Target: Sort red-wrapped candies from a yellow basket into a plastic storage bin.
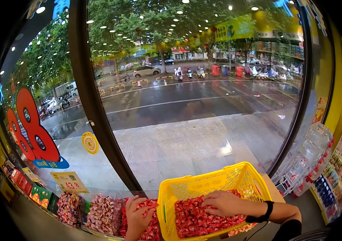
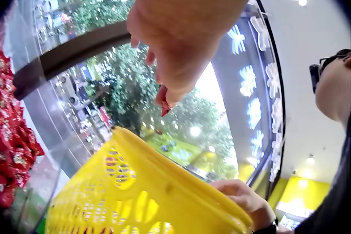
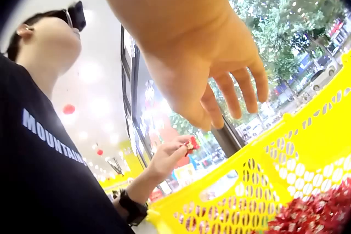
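Item: red-wrapped sweet, qty 1, pinched betw. thumb & fingertips of L hand; L hand sits just outside yellow basket, over loose red sweets. R hand: open, fingers loosely bent, nothing seen in grip; basket sweets directly below, basket wall around it. Handling (est.): sweet v. light, small; wrapper prob. slick & crinkly, contents maybe firm, so low break risk but could slip or spin. Best hold: mid-body, thumb vs. fingertip, light pinch; avoid wrapper ends, which may twist or tear. Loose heap under R hand likely shifts if pressed; scoop w/ cupped fingers, approx. a few pcs at a time. Basket: plastic, prob. stiff w/ slight flex, load mod. heavy; take by rim on opp. sides, one L of R hand, one R, kept level vs. spills.
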{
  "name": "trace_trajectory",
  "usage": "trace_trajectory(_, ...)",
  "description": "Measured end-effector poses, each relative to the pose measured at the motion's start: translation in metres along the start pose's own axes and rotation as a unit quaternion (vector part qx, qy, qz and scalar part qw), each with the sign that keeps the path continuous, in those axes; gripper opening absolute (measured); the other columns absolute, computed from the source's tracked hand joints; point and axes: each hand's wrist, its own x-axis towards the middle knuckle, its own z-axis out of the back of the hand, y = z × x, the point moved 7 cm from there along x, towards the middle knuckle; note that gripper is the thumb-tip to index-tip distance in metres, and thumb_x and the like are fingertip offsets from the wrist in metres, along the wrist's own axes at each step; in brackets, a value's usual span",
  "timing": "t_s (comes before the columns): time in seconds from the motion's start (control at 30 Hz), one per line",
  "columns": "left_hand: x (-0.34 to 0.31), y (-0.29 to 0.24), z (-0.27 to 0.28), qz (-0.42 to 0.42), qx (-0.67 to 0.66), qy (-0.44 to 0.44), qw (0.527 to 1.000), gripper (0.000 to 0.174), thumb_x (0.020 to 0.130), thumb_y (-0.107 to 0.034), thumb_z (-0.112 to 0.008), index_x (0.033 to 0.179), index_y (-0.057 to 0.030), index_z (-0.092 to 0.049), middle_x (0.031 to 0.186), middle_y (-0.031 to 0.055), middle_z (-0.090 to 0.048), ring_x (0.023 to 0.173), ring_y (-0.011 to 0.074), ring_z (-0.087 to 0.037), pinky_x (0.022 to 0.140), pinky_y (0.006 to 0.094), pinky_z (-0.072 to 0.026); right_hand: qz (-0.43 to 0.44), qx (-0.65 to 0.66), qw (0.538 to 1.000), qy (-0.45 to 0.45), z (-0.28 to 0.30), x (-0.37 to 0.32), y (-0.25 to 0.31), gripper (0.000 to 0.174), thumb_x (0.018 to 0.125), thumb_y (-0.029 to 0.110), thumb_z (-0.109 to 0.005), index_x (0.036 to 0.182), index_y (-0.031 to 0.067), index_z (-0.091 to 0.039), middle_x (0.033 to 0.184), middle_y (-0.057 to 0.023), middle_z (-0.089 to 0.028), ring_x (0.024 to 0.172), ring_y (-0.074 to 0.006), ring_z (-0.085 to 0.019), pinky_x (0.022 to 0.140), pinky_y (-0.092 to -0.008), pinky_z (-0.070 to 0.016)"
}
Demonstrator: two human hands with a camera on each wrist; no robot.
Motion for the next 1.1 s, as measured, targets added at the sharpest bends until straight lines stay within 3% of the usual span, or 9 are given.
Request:
trace_trajectory(0.17, -0.072, 0.099, -0.033, 0.115, 0.048, 0.041, 0.991, 0.019, 0.081, -0.016, -0.086, 0.089, -0.0013, -0.077, 0.127, 0.0155, -0.066, 0.131, 0.0413, -0.054, 0.11, 0.0539, -0.0437, -0.051, 0.015, 0.982, 0.181, -0.069, 0.022, -0.063, 0.04, 0.097, 0.037, -0.07, 0.127, 0.0109, -0.069, 0.118, -0.0174, -0.07, 0.113, -0.039, -0.068, 0.094, -0.0511, -0.0555)
trace_trajectory(0.3, -0.138, 0.133, -0.074, 0.162, 0.064, 0.094, 0.98, 0.024, 0.083, -0.022, -0.085, 0.093, -0.002, -0.077, 0.13, 0.0169, -0.064, 0.131, 0.042, -0.053, 0.112, 0.0577, -0.0405, -0.119, -0.056, 0.93, 0.343, -0.131, 0.013, -0.109, 0.05, 0.096, 0.038, -0.071, 0.137, 0.0093, -0.066, 0.122, -0.018, -0.071, 0.113, -0.0385, -0.069, 0.092, -0.0541, -0.057)
trace_trajectory(0.33, -0.143, 0.132, -0.078, 0.169, 0.058, 0.101, 0.979, 0.027, 0.083, -0.023, -0.085, 0.098, -0.0029, -0.075, 0.133, 0.0177, -0.062, 0.132, 0.0426, -0.052, 0.115, 0.0586, -0.0382, -0.136, -0.082, 0.905, 0.395, -0.143, 0.008, -0.118, 0.058, 0.097, 0.037, -0.071, 0.148, 0.0112, -0.059, 0.135, -0.0195, -0.066, 0.118, -0.0397, -0.067, 0.092, -0.0571, -0.0578)
trace_trajectory(0.43, -0.139, 0.122, -0.077, 0.157, 0.068, 0.095, 0.981, 0.028, 0.084, -0.023, -0.084, 0.101, -0.0045, -0.072, 0.134, 0.0186, -0.06, 0.133, 0.0434, -0.05, 0.116, 0.0586, -0.0371, -0.18, -0.125, 0.879, 0.424, -0.183, -0.006, -0.151, 0.071, 0.096, 0.047, -0.075, 0.158, 0.0213, -0.05, 0.144, -0.0186, -0.058, 0.13, -0.041, -0.059, 0.102, -0.0574, -0.0538)
trace_trajectory(0.7, -0.14, 0.117, -0.077, 0.151, 0.072, 0.095, 0.981, 0.027, 0.083, -0.02, -0.084, 0.101, -0.0064, -0.069, 0.135, 0.0186, -0.058, 0.134, 0.0434, -0.05, 0.116, 0.0583, -0.037, -0.162, -0.167, 0.91, 0.343, -0.212, -0.013, -0.164, 0.069, 0.092, 0.026, -0.076, 0.157, 0.0211, -0.051, 0.146, -0.0241, -0.051, 0.137, -0.048, -0.049, 0.104, -0.0673, -0.0477)
trace_trajectory(0.83, -0.137, 0.114, -0.075, 0.14, 0.078, 0.08, 0.984, 0.025, 0.082, -0.017, -0.084, 0.101, -0.006, -0.071, 0.135, 0.018, -0.06, 0.133, 0.0427, -0.051, 0.115, 0.0563, -0.0388, -0.104, -0.202, 0.929, 0.292, -0.216, -0.012, -0.164, 0.027, 0.091, 0.014, -0.073, 0.116, 0.0053, -0.077, 0.134, -0.0277, -0.062, 0.123, -0.0465, -0.06, 0.084, -0.0601, -0.0577)
trace_trajectory(0.93, -0.134, 0.109, -0.071, 0.131, 0.078, 0.076, 0.985, 0.025, 0.082, -0.016, -0.084, 0.101, -0.0064, -0.072, 0.135, 0.0175, -0.06, 0.133, 0.0422, -0.051, 0.115, 0.0555, -0.0385, -0.125, -0.161, 0.933, 0.298, -0.21, -0.005, -0.165, 0.01, 0.089, 0.009, -0.072, 0.092, 0.0008, -0.078, 0.106, -0.0235, -0.073, 0.098, -0.0409, -0.069, 0.067, -0.0555, -0.0588)
trace_trajectory(1.03, -0.134, 0.114, -0.069, 0.155, 0.065, 0.08, 0.983, 0.026, 0.083, -0.016, -0.084, 0.105, -0.0085, -0.073, 0.143, 0.0176, -0.057, 0.141, 0.0436, -0.045, 0.119, 0.0583, -0.0341, -0.158, -0.168, 0.928, 0.292, -0.167, 0.009, -0.14, 0.015, 0.086, 0.014, -0.074, 0.092, 0.0007, -0.078, 0.095, -0.017, -0.075, 0.098, -0.0358, -0.071, 0.07, -0.0527, -0.0596)
trace_trajectory(1.1, -0.124, 0.108, -0.061, 0.17, 0.057, 0.064, 0.982, 0.028, 0.083, -0.016, -0.084, 0.107, -0.0099, -0.072, 0.147, 0.0184, -0.054, 0.145, 0.0454, -0.041, 0.121, 0.0607, -0.0316, -0.16, -0.143, 0.931, 0.296, -0.168, 0.016, -0.146, 0.011, 0.084, 0.014, -0.075, 0.09, 0.0056, -0.079, 0.113, -0.0154, -0.074, 0.104, -0.0357, -0.07, 0.076, -0.0515, -0.0595)
